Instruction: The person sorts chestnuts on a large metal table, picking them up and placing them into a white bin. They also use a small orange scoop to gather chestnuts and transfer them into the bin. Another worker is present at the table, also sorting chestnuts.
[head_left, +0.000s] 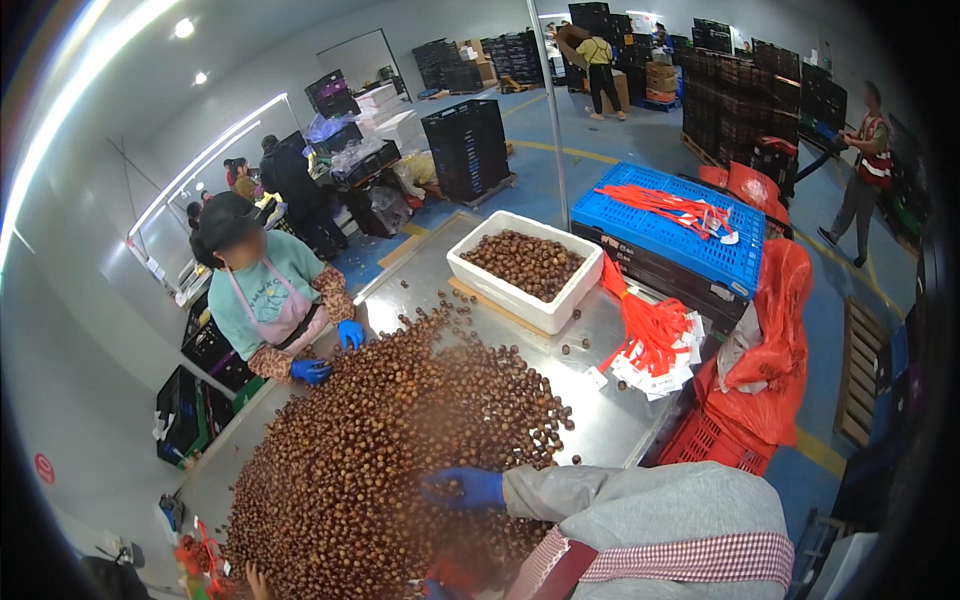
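A broad heap of small, round, glossy brown produce (352, 457) covers much of a metal table (600, 427). My right hand (469, 487), in a blue glove and grey sleeve, reaches into the heap from the right. Brown pieces show at its fingers; blur hides whether they are gripped. Only a bit of my left hand (436, 589), also blue-gloved, shows at the bottom edge, beside a blurred red thing (461, 566). Its fingers are hidden. Across the heap, a co-worker (274, 292) in a cap and apron rests two blue-gloved hands at the heap's edge.
A white foam box (525, 304) of the same produce stands on the table. Red mesh bags (649, 326) with white tags lie beside stacked crates (667, 225). Red plastic bags (776, 352) hang at the right. Another person's bare hand (259, 583) touches the heap's lower left. A metal pole (551, 112) rises behind.
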